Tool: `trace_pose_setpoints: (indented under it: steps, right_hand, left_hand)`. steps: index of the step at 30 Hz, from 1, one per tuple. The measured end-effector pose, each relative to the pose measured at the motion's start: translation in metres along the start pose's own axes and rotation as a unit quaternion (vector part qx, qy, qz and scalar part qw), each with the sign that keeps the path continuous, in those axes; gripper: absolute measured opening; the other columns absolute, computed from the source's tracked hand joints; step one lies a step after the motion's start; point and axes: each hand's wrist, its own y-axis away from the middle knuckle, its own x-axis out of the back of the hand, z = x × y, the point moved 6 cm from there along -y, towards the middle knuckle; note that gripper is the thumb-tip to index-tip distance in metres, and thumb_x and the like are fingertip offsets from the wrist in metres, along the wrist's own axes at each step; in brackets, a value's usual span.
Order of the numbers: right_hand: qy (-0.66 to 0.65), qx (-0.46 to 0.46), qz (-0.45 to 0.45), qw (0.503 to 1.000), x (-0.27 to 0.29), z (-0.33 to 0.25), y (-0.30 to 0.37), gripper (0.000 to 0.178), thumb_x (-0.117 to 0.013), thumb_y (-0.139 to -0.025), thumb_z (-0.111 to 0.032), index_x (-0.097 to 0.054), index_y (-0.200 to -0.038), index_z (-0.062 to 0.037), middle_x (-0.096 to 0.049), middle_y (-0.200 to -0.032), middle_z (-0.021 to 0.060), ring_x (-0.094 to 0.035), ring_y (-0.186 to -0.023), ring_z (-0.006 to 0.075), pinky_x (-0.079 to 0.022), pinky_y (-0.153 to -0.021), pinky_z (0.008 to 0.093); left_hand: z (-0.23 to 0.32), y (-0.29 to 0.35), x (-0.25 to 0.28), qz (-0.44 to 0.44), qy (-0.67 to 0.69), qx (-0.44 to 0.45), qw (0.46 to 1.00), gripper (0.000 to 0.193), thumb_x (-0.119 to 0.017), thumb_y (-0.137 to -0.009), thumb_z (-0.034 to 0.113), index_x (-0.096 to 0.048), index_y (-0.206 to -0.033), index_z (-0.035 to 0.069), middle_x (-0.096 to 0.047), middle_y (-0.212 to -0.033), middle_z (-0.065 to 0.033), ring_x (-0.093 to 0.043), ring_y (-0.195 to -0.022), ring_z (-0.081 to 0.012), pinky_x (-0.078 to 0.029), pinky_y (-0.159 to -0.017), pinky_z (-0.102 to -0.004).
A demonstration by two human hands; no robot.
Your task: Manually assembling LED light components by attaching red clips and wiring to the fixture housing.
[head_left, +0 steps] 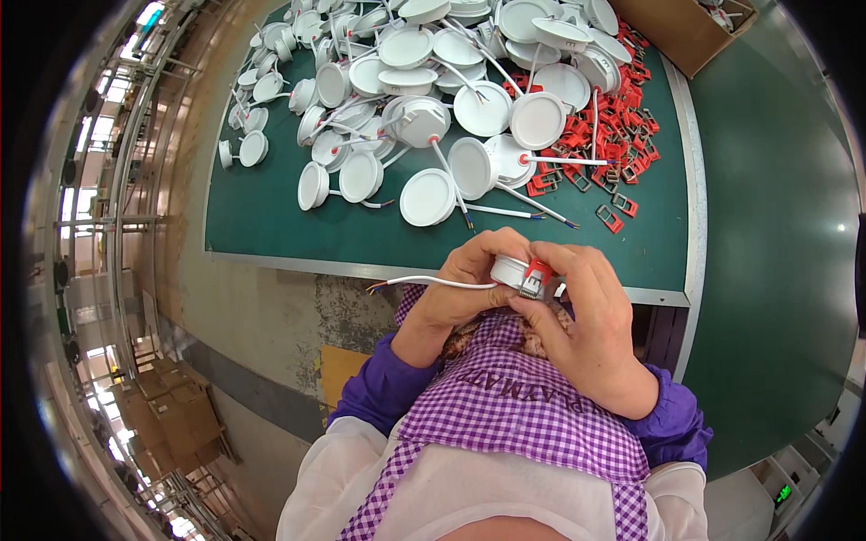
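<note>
Just over the near edge of the green table, my left hand (pixel 466 282) grips a small round white downlight (pixel 510 270) from its left side. A white cable with bared wire ends trails from the lamp to the left, across my left hand. On the lamp's right side sits a red spring clip (pixel 538 270) with metal wire, and my right hand (pixel 582 311) pinches it, thumb below and fingers above. The lamp is tilted, its side facing me. Part of it is hidden behind my fingers.
Many white downlights (pixel 427 197) with cables lie heaped on the green table (pixel 271 230). To their right spreads a pile of red spring clips (pixel 622 135). An open cardboard box (pixel 681 36) stands at the far right. Another green surface (pixel 767 225) adjoins on the right.
</note>
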Motion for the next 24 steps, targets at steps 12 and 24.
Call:
trace_pose_setpoints:
  steps: [12, 24]
  right_hand:
    - [0.028, 0.009, 0.125, 0.992, 0.121, 0.061, -0.100, 0.034, -0.077, -0.078, -0.015, -0.070, -0.110, -0.0059, -0.070, -0.094, 0.0044, -0.063, -0.082, 0.0106, -0.050, -0.070, 0.0254]
    - [0.135, -0.077, -0.006, 0.988, 0.048, 0.099, -0.050, 0.012, -0.068, -0.085, -0.011, -0.067, -0.087, 0.0002, -0.067, -0.079, 0.0149, -0.065, -0.072, 0.0307, -0.049, -0.064, 0.0371]
  left_hand:
    - [0.079, 0.007, 0.007, 0.189, -0.587, 0.006, 0.787, 0.057, -0.064, -0.076, -0.005, -0.054, -0.131, 0.003, -0.056, -0.128, -0.0116, -0.054, -0.119, -0.0228, -0.039, -0.104, -0.0332]
    - [0.059, 0.014, 0.064, 0.181, -0.774, 0.039, 0.605, 0.066, -0.057, -0.074, -0.007, -0.050, -0.137, 0.008, -0.045, -0.141, -0.0180, -0.037, -0.134, -0.0400, -0.031, -0.110, -0.0500]
